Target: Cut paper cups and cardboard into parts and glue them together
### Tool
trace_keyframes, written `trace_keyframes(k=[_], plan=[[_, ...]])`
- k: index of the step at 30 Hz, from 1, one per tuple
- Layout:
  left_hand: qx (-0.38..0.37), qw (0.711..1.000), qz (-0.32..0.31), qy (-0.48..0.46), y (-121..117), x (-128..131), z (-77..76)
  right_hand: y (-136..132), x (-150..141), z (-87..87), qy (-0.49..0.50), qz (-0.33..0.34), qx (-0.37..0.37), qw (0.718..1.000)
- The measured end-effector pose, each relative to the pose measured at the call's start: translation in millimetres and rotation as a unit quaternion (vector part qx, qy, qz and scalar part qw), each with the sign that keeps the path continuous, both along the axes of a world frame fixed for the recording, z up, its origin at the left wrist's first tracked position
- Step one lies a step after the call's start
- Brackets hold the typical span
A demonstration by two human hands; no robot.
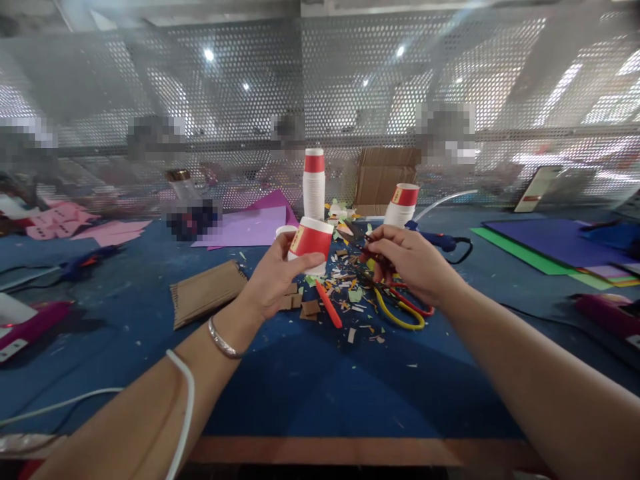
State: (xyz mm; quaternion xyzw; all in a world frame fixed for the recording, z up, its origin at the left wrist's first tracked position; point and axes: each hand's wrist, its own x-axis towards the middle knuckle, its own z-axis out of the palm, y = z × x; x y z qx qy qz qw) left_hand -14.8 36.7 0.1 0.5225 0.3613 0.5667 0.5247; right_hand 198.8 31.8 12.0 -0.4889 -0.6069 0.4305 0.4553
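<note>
Raised over the table, a red-and-white paper cup (314, 239) is tilted slightly in my left hand (274, 277), thumb across its front and fingers behind it. My right hand (403, 257) is closed on dark-bladed scissors (354, 233), whose blades point toward the cup without touching it; their handles are hidden by my fingers. Below that hand lie scissors with yellow and red handles (400, 315). An orange pen-like stick (329, 305) rests among paper scraps (355, 293) and small cardboard squares (310, 309).
Behind stand a tall cup stack (314, 190) and a shorter cup stack (401, 205). Cardboard (207, 293) and purple paper (245, 227) are at left. Blue and green sheets (535, 247) lie right. A glue gun (437, 240) is behind my right hand. A white cable (186, 400) crosses my left forearm.
</note>
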Motion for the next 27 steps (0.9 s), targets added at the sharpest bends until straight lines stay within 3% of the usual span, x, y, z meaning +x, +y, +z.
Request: trace_keyframes(k=[6, 12, 15, 21, 24, 27], plan=[[0.034, 0.998, -0.036, 0.03, -7, 0, -1.1, -3, -7, 1.9, 0.059, -0.018, 0.033, 0.998], [0.132, 0.987, -0.066, 0.07, -11, 4, -2.4, -6, -15, -5.9, 0.107, 0.059, -0.038, 0.992], [0.15, 0.98, -0.061, 0.114, -11, 4, -4.3, -8, -15, -4.9, 0.157, 0.063, -0.049, 0.984], [0.018, 0.991, -0.127, 0.046, -14, 4, -1.4, -7, -12, -1.9, 0.168, 0.028, -0.02, 0.985], [-0.073, 0.984, -0.164, -0.009, -13, 2, 1.6, -4, -11, -3.7, 0.16, 0.018, -0.007, 0.987], [-0.111, 0.976, -0.185, -0.014, -7, 0, 1.2, -3, -11, -5.3, 0.145, 0.014, 0.007, 0.989]])
